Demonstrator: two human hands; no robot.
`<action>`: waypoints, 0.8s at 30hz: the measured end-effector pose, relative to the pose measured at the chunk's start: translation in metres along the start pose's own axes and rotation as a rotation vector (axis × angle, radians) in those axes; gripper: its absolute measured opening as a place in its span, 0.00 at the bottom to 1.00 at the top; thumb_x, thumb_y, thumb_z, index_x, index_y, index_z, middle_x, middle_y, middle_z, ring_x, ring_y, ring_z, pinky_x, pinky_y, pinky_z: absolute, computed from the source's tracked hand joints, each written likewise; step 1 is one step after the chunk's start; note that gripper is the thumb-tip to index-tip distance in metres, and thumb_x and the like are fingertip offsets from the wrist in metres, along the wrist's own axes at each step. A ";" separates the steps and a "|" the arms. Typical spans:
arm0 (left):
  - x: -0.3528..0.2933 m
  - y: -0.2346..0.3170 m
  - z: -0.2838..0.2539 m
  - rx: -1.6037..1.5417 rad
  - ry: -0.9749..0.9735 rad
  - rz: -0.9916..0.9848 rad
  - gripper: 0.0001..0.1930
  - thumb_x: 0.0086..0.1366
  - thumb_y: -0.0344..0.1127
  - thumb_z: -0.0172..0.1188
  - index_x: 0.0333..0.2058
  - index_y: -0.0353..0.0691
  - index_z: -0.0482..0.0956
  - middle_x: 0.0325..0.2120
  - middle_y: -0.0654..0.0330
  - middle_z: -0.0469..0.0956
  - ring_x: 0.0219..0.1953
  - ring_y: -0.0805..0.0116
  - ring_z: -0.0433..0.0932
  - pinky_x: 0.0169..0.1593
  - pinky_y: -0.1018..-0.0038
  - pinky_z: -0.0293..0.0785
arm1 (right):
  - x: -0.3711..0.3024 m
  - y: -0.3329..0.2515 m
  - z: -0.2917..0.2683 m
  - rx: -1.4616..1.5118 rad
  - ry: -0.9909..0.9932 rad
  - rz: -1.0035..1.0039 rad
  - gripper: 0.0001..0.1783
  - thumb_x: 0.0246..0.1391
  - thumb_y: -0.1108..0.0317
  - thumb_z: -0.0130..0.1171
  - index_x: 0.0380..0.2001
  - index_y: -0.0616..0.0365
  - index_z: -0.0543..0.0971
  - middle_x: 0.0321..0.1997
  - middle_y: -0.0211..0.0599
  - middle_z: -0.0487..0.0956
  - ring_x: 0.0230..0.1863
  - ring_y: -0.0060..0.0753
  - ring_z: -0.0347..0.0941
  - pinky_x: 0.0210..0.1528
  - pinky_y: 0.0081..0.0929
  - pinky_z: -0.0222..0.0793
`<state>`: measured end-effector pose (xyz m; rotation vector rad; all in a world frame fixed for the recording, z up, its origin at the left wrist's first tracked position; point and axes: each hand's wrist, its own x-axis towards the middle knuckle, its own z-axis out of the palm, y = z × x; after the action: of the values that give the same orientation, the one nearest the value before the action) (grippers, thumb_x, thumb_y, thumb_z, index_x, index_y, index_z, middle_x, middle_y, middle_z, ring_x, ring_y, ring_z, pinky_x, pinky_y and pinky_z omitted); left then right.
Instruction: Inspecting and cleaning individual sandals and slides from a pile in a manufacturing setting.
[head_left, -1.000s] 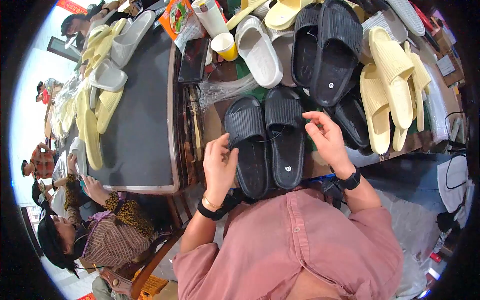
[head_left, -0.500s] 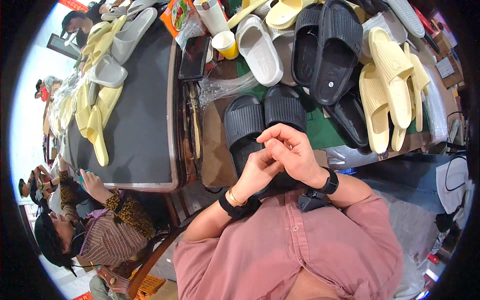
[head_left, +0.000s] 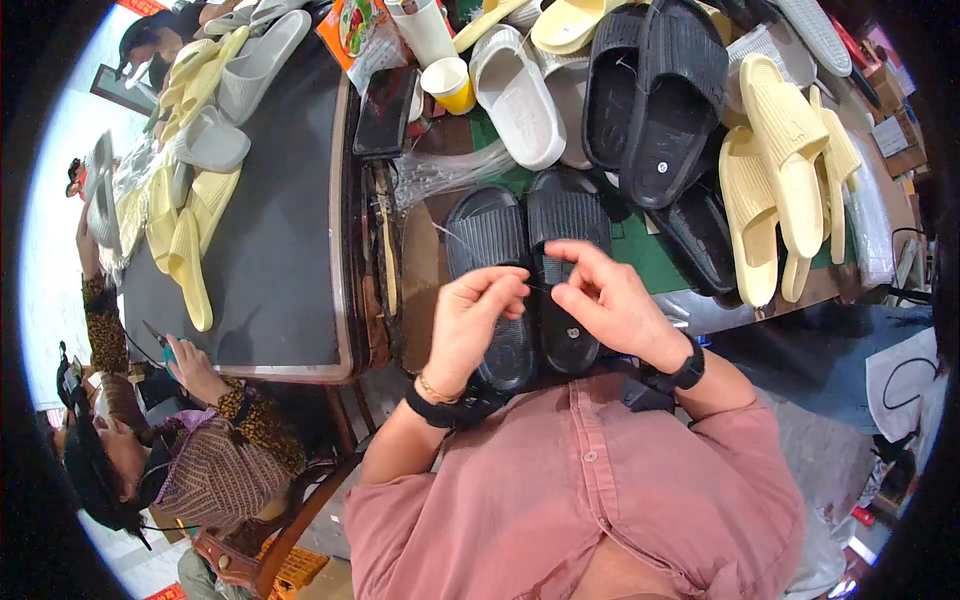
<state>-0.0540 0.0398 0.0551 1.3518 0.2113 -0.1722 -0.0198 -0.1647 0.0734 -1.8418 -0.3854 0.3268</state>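
A pair of black slide sandals lies side by side in front of me: the left slide and the right slide, toes pointing away. Over the left one, my left hand pinches a thin clear plastic strand, whose tail sticks up to the left. More of the strand seems to run between my hands. My right hand hovers above the right slide, thumb and forefinger apart, other fingers curled. A bundle of similar clear strands rests just beyond the pair.
More slides surround the work: black, white and yellow. A yellow-and-white cup and a phone stand at the back. On the left, a co-worker's hand holds scissors beside a dark table bearing slides.
My hands, together before, have drawn apart sideways, exposing the slides' heels. The strand now shows in my left fingers. The co-worker's far arm has risen to a grey slide.
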 end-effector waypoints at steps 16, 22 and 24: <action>-0.020 0.013 -0.047 0.013 0.108 -0.059 0.13 0.72 0.37 0.53 0.39 0.32 0.81 0.27 0.60 0.80 0.25 0.77 0.75 0.29 0.81 0.72 | -0.038 0.026 -0.018 -0.338 -0.226 -0.098 0.08 0.54 0.63 0.60 0.30 0.56 0.79 0.26 0.41 0.81 0.29 0.45 0.80 0.31 0.38 0.74; -0.039 0.006 -0.044 0.370 -0.040 -0.391 0.16 0.71 0.40 0.54 0.30 0.34 0.81 0.20 0.63 0.77 0.18 0.78 0.72 0.23 0.82 0.68 | -0.042 0.013 -0.022 -0.349 -0.152 -0.275 0.05 0.53 0.66 0.61 0.30 0.55 0.78 0.27 0.38 0.79 0.29 0.42 0.78 0.30 0.35 0.72; -0.040 0.000 -0.044 0.406 -0.104 -0.496 0.16 0.69 0.41 0.55 0.29 0.33 0.81 0.18 0.63 0.77 0.17 0.79 0.72 0.21 0.82 0.67 | -0.041 0.017 -0.019 -0.344 -0.279 -0.313 0.06 0.53 0.66 0.61 0.29 0.55 0.77 0.27 0.38 0.79 0.29 0.42 0.78 0.30 0.35 0.72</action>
<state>-0.0948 0.0829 0.0565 1.6677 0.4395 -0.7320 -0.0480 -0.2030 0.0641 -2.0337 -0.9613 0.3152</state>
